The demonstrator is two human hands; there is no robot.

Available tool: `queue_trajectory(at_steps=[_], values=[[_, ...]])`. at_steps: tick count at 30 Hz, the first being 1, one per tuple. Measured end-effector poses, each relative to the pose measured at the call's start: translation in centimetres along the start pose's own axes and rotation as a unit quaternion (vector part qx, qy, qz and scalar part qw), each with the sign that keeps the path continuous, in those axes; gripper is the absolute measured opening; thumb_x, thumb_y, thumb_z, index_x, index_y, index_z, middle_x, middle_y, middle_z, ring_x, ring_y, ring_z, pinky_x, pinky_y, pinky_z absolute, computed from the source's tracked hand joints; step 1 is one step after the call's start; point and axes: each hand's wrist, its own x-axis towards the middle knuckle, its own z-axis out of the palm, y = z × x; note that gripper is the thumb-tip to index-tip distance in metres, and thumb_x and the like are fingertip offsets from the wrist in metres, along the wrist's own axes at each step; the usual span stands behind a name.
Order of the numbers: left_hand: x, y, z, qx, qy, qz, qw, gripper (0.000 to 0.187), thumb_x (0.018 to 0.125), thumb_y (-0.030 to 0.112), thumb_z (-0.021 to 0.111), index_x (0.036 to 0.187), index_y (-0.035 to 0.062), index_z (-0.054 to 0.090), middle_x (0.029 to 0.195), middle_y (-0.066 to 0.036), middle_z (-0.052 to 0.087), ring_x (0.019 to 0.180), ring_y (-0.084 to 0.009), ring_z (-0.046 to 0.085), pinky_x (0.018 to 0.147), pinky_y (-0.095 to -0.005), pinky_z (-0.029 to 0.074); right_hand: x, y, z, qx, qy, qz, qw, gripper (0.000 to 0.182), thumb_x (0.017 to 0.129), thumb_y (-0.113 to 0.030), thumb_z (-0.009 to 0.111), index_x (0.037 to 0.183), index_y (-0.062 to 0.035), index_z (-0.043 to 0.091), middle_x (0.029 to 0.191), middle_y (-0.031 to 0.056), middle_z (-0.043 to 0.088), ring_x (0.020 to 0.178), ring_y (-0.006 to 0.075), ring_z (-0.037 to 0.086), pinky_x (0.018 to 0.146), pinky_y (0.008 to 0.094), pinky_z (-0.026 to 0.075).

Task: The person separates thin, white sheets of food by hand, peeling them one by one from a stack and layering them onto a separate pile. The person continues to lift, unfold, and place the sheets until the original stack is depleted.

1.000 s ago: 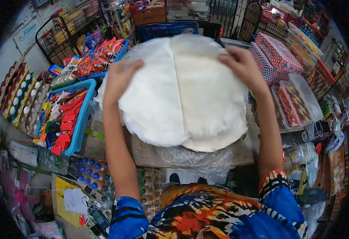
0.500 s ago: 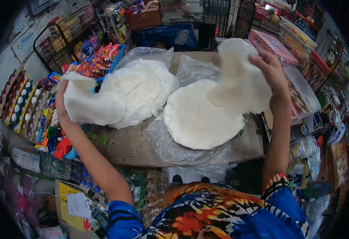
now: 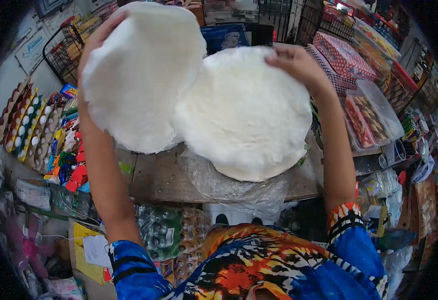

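My left hand (image 3: 100, 37) grips the upper left rim of a thin, round white wrapper sheet (image 3: 141, 75), raised and tilted above the table's left side. Most of its fingers are behind the sheet. Pinched at its upper right edge by my right hand (image 3: 296, 65) is another white wrapper sheet (image 3: 244, 105), spread over the right pile. The lower rim of that round pile of wrappers (image 3: 251, 172) shows beneath it, on clear plastic (image 3: 234, 187). The left pile is hidden behind the raised sheet.
A wooden table (image 3: 154, 180) carries the wrappers. Egg trays (image 3: 29, 125) and colourful packets (image 3: 76, 160) crowd the left side. On the right are a clear plastic box of snacks (image 3: 369, 117) and a red patterned box (image 3: 346, 57). Bottles (image 3: 161, 232) stand below the table edge.
My left hand has moved up and away, lifting its sheet off the left pile. My right hand has moved left, and its folded sheet now lies spread over the right pile.
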Motion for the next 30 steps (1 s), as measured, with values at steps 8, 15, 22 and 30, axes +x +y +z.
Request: queue_trajectory(at_steps=[8,15,22,30], values=[[5.8,-1.6,11.8,-0.194,0.045,-0.273,0.941,0.029,0.089,0.027,0.059,0.1,0.0012,0.064,0.082,-0.005,0.061,0.07,-0.0141,0.058,0.067,-0.0261,0.049,-3.2,4.8,2.5,0.234,-0.048,0.011,0.971,0.049,0.084,-0.037,0.067,0.117,-0.0024,0.058,0.097,0.0076,0.067,0.082,0.0213,0.064,0.077,0.0318,0.05],[-2.7,-12.0,10.1,-0.113,0.056,-0.402,0.907,0.035,0.091,0.031,0.055,0.105,0.0002,0.062,0.093,-0.009,0.067,0.081,-0.0168,0.066,0.072,-0.0273,0.053,-3.3,6.2,-0.7,0.163,0.046,0.098,0.981,0.039,0.082,-0.024,0.069,0.109,0.0029,0.061,0.094,0.0104,0.067,0.081,0.0171,0.064,0.071,0.028,0.05],[-6.4,-14.6,8.6,-0.002,-0.113,-0.536,0.836,0.035,0.09,0.033,0.06,0.096,-0.0015,0.062,0.079,-0.005,0.061,0.071,-0.0108,0.061,0.061,-0.0229,0.052,-2.9,8.3,4.0,-0.221,0.161,-0.061,0.96,0.022,0.079,-0.011,0.062,0.1,-0.0035,0.061,0.095,0.018,0.06,0.091,0.0354,0.056,0.079,0.0424,0.045],[-6.5,-14.4,7.6,-0.057,-0.179,-0.464,0.865,0.022,0.091,0.021,0.059,0.095,0.0002,0.062,0.08,-0.003,0.063,0.069,-0.0086,0.062,0.067,-0.0245,0.054,-3.9,4.9,8.6,-0.143,0.068,-0.145,0.977,0.012,0.083,-0.012,0.06,0.088,-0.0023,0.064,0.089,0.0158,0.062,0.087,0.0324,0.057,0.077,0.0404,0.046]])
